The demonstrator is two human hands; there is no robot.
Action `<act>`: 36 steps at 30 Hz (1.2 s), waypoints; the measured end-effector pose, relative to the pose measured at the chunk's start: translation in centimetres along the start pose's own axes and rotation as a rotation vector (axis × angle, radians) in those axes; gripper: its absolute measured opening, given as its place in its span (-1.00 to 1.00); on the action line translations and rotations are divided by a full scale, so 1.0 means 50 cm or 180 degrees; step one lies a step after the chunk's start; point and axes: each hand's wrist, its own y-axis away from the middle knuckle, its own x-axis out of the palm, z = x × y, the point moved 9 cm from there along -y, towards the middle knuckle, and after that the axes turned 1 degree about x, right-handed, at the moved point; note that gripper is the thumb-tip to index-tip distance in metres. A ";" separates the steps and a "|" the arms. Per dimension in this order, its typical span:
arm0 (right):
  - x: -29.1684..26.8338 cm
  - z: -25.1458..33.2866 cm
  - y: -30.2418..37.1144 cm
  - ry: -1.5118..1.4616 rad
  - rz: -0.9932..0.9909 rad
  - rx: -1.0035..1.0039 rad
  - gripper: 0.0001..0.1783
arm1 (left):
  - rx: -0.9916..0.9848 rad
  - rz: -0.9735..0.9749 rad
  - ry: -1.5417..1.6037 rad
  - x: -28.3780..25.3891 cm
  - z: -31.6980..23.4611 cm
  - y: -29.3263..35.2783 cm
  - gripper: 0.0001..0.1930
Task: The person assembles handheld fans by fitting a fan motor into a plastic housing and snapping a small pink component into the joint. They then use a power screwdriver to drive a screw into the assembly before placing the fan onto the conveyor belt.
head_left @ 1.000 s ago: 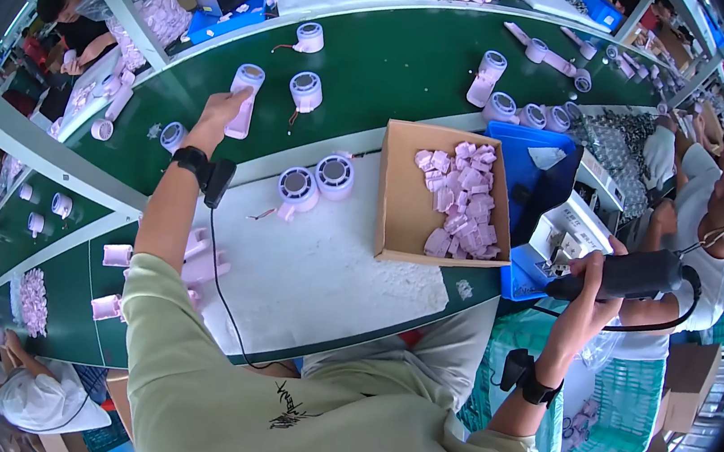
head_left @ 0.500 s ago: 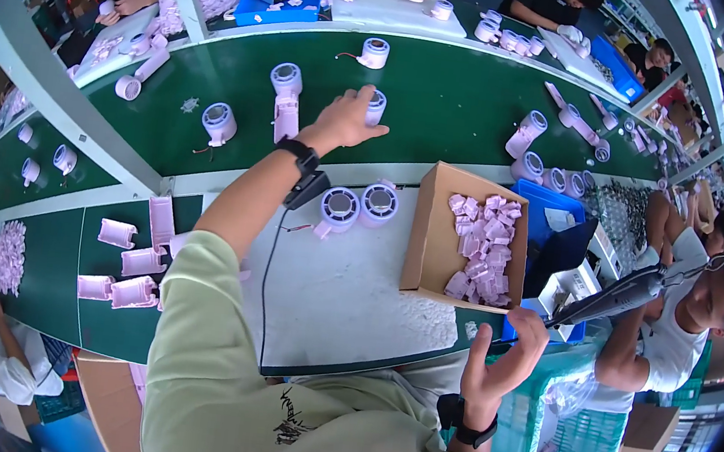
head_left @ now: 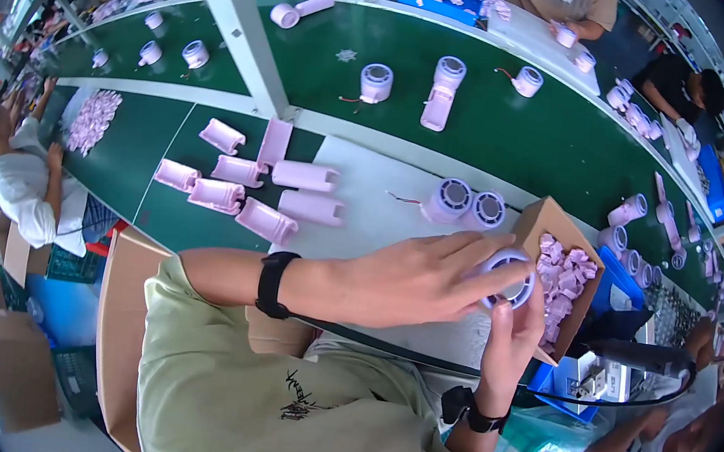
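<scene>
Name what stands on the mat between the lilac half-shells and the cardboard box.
In the head view, two round vented housings stand side by side, nearer the box than the half-shells.

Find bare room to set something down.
White mat: between the pink half-shells and paired round housings. Green conveyor: between the handled housing and cluster at right. Crowded: among those shells; beside the cardboard box, where left hand and right hand hold another housing.

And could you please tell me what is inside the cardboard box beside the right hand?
The cardboard box holds a loose pile of small pink pieces. The right hand hides part of its left side; whatever lies under the pile is covered.
</scene>
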 end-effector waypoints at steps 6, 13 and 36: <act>0.053 -0.022 0.042 -0.0144 0.0384 0.0282 -0.31 | -0.2039 0.0470 0.1485 0.034 0.046 0.221 -0.50; 0.018 -0.055 0.068 -0.0121 0.0162 0.0323 -0.36 | -0.2355 0.0922 0.1541 -0.003 0.070 0.292 -0.59; -0.144 -0.024 0.090 -0.0262 -0.0852 -0.0154 -0.47 | -0.2079 0.0611 0.3792 0.080 0.138 0.179 -0.63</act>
